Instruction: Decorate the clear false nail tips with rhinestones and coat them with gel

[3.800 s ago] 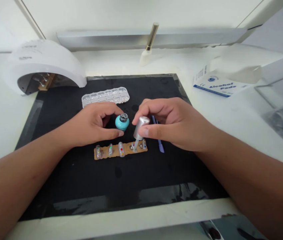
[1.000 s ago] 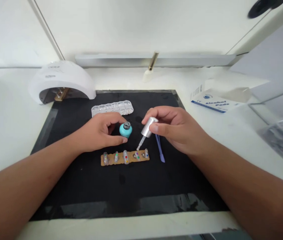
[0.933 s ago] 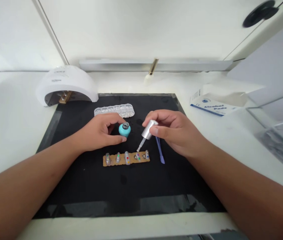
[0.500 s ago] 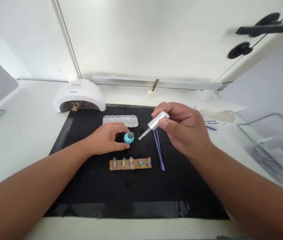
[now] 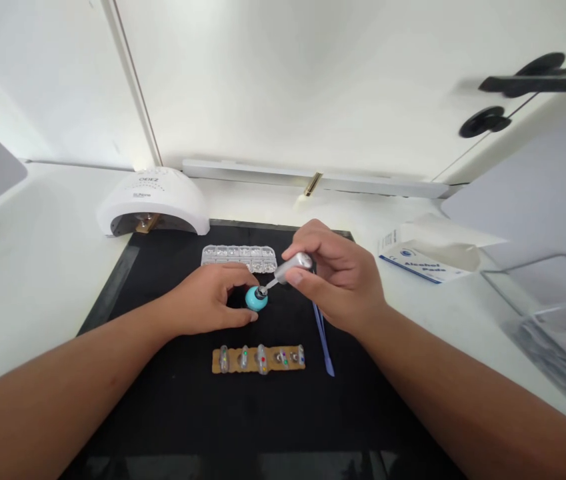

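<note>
My left hand (image 5: pixel 213 297) is closed around a small turquoise nail polish bottle (image 5: pixel 256 300), which tilts to the right on the black mat. Pinched between the thumb and fingers of my right hand (image 5: pixel 337 277) is the silver brush cap (image 5: pixel 293 267). Its brush points down and left, with the tip at the bottle's open neck. Nearer me, a tan strip (image 5: pixel 237 361) carries several clear nail tips dotted with coloured gems. Lilac tweezers (image 5: pixel 323 340) lie to the strip's right, their far end partly behind my right hand.
A clear compartment case (image 5: pixel 240 253) of small gems lies behind my left hand. A white nail lamp (image 5: pixel 155 200) stands back left, with a tan strip inside. At right are an open alcohol pads box (image 5: pixel 425 267) and a wire-framed container (image 5: pixel 547 320).
My right hand has moved left with the brush cap, bringing the brush tip from beside the bottle to its neck. My left hand still holds the bottle. The view has tilted slightly upward.
</note>
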